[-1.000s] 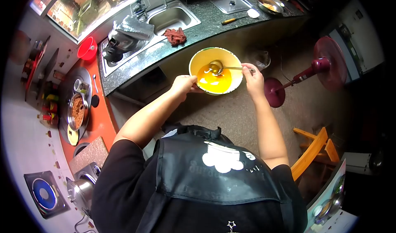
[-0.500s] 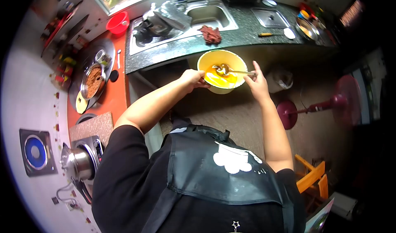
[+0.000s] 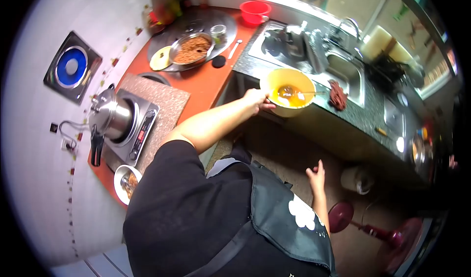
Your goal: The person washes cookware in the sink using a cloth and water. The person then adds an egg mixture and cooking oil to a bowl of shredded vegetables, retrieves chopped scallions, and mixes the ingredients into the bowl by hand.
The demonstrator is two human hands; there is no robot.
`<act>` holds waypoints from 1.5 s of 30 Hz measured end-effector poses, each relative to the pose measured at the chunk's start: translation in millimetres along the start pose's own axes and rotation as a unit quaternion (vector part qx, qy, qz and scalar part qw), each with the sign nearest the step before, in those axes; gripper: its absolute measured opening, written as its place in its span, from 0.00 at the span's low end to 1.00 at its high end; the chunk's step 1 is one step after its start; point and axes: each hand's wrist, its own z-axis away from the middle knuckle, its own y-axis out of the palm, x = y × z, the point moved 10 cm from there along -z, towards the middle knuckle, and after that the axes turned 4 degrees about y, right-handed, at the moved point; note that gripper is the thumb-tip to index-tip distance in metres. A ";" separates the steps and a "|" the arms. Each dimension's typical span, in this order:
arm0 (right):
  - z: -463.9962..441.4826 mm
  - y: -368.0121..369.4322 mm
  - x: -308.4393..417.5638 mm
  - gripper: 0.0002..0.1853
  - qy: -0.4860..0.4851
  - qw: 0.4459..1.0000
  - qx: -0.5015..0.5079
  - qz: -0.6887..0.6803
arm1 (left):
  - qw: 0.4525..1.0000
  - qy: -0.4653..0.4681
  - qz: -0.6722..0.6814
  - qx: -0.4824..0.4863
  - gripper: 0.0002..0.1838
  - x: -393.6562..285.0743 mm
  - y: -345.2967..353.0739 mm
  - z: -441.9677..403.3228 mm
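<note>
My left hand (image 3: 258,102) grips the near left rim of a pale yellow bowl (image 3: 269,83), held up off the counter's front edge. Inside lies an orange-yellow liquid (image 3: 293,99) that looks like egg. A metal utensil (image 3: 308,92) rests in the bowl, its handle reaching over the right rim; its head is partly in the liquid, so I cannot make out its kind. My right hand (image 3: 316,177) hangs lower, over the floor, apart from the bowl, fingers spread with nothing in them.
On the orange counter stand a pressure cooker (image 3: 112,115) on an electric hob (image 3: 142,136), a pan of brown crumbly food (image 3: 194,49), a spoon (image 3: 234,49) and a white bowl (image 3: 119,184). A double sink (image 3: 354,88), brown cloth (image 3: 337,95), red basin (image 3: 255,13) and floor fan (image 3: 382,234) surround me.
My view has turned left toward the cooker and pan. The right hand has let go of the utensil and dropped away from the bowl. My left hand still holds the bowl.
</note>
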 end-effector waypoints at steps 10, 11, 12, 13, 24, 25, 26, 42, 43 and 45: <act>-17.7 140.7 -26.3 0.37 0.074 0.973 0.198 0.096 | 0.947 0.207 0.079 -0.231 0.10 -246.0 -295.4 -41.0; -23.0 147.9 -21.6 0.36 0.059 0.972 0.203 0.103 | 0.938 0.205 0.092 -0.265 0.11 -264.5 -314.1 -25.1; -28.3 155.0 -16.8 0.35 0.044 0.971 0.207 0.110 | 0.935 0.214 0.101 -0.264 0.13 -282.3 -340.6 -27.1; -29.9 158.5 -5.3 0.35 0.041 0.970 0.219 0.102 | 0.925 0.223 0.109 -0.288 0.14 -299.2 -360.1 -22.2; -54.0 181.2 -54.7 0.29 0.256 0.940 0.205 0.097 | 0.882 0.167 0.167 -0.407 0.10 -340.7 -660.0 -113.9; -49.9 178.7 -66.5 0.28 0.275 0.935 0.200 0.101 | 0.876 0.169 0.173 -0.417 0.13 -332.6 -683.3 -125.7; -65.2 185.6 -153.6 0.26 0.197 0.943 0.227 0.142 | 0.883 0.146 0.193 -0.402 0.09 -320.8 -709.0 -142.0; -195.7 196.8 134.4 0.27 -0.021 0.917 0.180 0.355 | 0.864 0.191 -0.090 -0.457 0.20 -328.3 -655.4 -182.2; -212.9 197.8 153.7 0.26 -0.028 0.903 0.166 0.395 | 0.857 0.254 -0.126 -0.431 0.21 -340.5 -588.7 -174.6; -254.7 208.8 155.8 0.24 -0.010 0.857 0.175 0.485 | 0.798 0.431 -0.236 -0.349 0.20 -356.5 -431.4 -148.3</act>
